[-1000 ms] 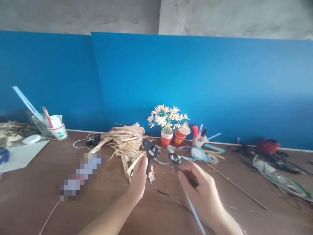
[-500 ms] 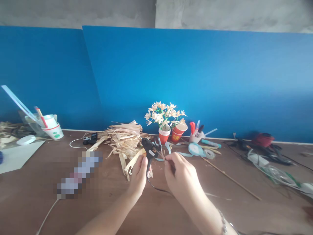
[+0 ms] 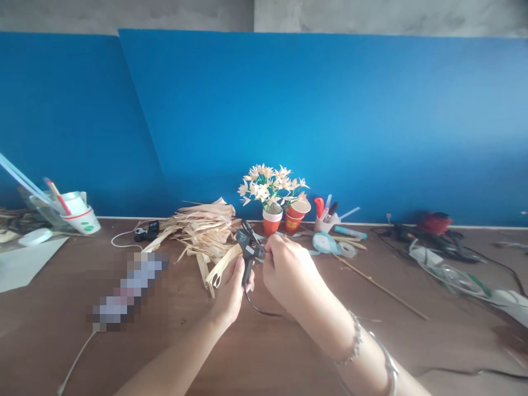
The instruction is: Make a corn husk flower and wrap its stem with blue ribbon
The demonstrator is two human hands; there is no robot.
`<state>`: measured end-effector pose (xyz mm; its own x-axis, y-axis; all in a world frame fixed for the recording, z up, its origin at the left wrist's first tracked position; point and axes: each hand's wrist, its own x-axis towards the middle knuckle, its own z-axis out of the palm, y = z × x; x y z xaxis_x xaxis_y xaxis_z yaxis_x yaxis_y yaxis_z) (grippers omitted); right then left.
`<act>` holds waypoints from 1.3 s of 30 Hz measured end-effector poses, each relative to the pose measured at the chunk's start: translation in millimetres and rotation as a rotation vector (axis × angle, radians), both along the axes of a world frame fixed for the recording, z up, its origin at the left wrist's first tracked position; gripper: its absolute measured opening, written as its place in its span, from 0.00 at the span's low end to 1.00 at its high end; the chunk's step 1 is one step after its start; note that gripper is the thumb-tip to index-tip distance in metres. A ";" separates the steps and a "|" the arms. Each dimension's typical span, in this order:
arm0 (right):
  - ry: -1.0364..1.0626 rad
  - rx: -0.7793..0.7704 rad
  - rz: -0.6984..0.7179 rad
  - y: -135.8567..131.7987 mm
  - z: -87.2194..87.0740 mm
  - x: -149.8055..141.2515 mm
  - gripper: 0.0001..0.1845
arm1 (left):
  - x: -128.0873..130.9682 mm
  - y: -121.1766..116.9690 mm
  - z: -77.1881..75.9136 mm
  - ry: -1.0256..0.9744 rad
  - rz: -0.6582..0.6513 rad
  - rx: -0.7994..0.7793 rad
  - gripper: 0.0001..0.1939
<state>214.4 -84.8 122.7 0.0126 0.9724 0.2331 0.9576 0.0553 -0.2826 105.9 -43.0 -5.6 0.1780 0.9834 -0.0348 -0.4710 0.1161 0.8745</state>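
Note:
My left hand is wrapped round the handle of a black hot glue gun, which stands nearly upright with its cord trailing below. Beside it, my right hand is closed in a pinch on what looks like a pair of scissors. Their dark handle loops point away from the hand and lie against the top of the gun. My fingers hide the blades. A heap of dried husk strips lies just beyond the left hand. Pale husk flowers on green stems stand in a red paper cup.
Behind are a second red cup, a pen cup, a ribbon roll and clear tape. A thin stick lies to the right, near tangled cables. A white cup stands left. A blue panel borders the table.
My right hand and the scissors have moved left and away from me, bringing the handle loops against the glue gun. My left hand keeps its hold. The camera view has shifted slightly.

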 end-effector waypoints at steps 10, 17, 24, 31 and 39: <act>-0.079 -0.084 -0.055 3.5 -5.0 -14.4 0.10 | 3.0 -2.1 2.3 -0.038 0.000 -0.064 0.17; -0.134 -0.135 -0.046 5.5 11.0 -1.0 0.09 | 3.7 1.3 0.0 -0.031 -0.078 -0.091 0.16; -0.202 -0.137 -0.105 1.5 -2.8 -13.9 0.11 | 5.9 -4.2 5.0 0.118 -0.033 -0.036 0.16; -0.277 -0.050 -0.065 -3.1 -32.7 -28.3 0.12 | 3.5 1.8 0.3 0.095 0.089 -0.039 0.21; 0.125 0.124 -0.022 -7.2 1.6 24.8 0.06 | -5.6 16.4 -2.8 -0.105 -0.025 -0.044 0.20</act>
<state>239.1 -92.0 124.3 0.0703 0.9356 0.3460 0.9167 0.0762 -0.3923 100.3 -26.6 -8.4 0.2074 0.9765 -0.0579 -0.5564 0.1664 0.8141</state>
